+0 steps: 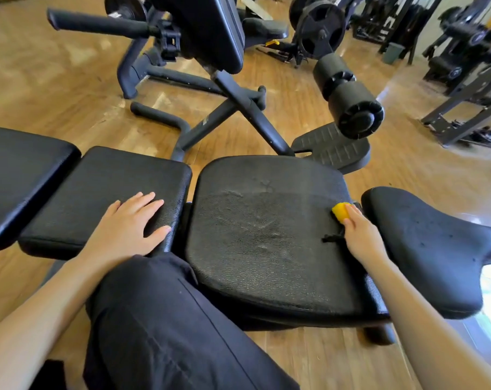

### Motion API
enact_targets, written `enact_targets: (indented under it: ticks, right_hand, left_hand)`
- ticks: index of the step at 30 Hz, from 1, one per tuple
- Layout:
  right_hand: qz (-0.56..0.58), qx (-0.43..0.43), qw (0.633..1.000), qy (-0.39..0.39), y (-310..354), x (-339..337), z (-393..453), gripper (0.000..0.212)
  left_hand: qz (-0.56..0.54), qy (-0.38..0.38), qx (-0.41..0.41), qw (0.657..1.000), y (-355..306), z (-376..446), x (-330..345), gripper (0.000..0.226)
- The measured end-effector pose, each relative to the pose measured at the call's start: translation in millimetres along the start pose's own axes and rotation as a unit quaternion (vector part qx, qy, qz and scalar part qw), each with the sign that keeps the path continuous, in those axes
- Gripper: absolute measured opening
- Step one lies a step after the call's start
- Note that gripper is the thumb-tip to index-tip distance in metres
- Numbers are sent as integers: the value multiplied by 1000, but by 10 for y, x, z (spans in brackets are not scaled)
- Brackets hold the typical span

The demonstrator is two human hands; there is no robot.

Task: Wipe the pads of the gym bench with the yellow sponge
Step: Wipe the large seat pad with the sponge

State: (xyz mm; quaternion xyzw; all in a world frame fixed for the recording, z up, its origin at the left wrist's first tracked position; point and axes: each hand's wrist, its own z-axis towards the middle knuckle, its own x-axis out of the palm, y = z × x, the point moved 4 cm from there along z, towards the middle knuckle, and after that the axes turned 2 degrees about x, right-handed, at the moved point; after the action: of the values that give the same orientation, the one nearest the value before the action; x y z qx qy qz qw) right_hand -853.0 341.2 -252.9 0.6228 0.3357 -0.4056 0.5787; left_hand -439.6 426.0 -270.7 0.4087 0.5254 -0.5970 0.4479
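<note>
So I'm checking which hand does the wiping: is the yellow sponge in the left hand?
No, the right hand holds the yellow sponge at the wide pad's right edge, while the left hand rests flat on the neighbouring pad.

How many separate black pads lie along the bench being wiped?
4: the far-left pad, cut by the frame; the pad under the left hand; the middle pad, where the right hand holds the yellow sponge; the right pad. More may lie offscreen.

Seat pad (266, 235) lies open (bare middle); saddle pad (435, 249) hems its right edge.
</note>
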Motion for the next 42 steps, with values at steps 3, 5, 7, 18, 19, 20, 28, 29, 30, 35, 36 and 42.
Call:
enact_targets:
  ticks: [3, 5, 7, 18, 19, 20, 28, 29, 30, 35, 36, 42]
  right_hand:
    - [10, 30, 999, -15, -119, -48, -45, 42]
    - [4, 55, 998, -30, -101, -42, -51, 38]
    - [-22, 73, 996, -47, -34, -15, -23, 32]
    - [-125, -128, 984, -19, 1332, 639, 207, 32]
    - [-129, -158, 979, -5, 1547, 757, 154, 33]
    - [-127, -189, 974, 14, 1749, 883, 83, 35]
    - [-85, -334, 927, 146, 2254, 1280, -197, 48]
    - [-74, -333, 928, 152, 2195, 1237, -154, 47]
    - [-67, -328, 930, 151, 2129, 1182, -104, 47]
    - [-50, -228, 968, 88, 1461, 768, 371, 45]
    - [-46, -207, 974, 77, 1294, 678, 461, 45]
    - [-8, -54, 998, 4, 241, 148, 711, 44]
  left_hand:
    - [2, -2, 3, 1000, -4, 10, 4, 75]
    - [0, -2, 0, 1000, 0, 12, 8, 75]
    - [0, -1, -3, 1000, 4, 11, 13, 80]
    - [11, -14, -5, 1000, 0, 19, -1, 85]
    - [13, -12, -4, 1000, 3, 23, -1, 83]
    - [15, -11, -3, 1000, 2, 25, -2, 82]
    - [20, -9, 2, 1000, -19, 21, -24, 80]
    - [21, -9, 2, 1000, -19, 22, -18, 78]
    - [23, -7, 2, 1000, -14, 26, -9, 76]
    - [29, 9, 8, 1000, 8, 63, 26, 72]
    - [31, 9, 6, 999, 11, 66, 28, 72]
    - [32, -1, 1, 999, -4, 61, 25, 73]
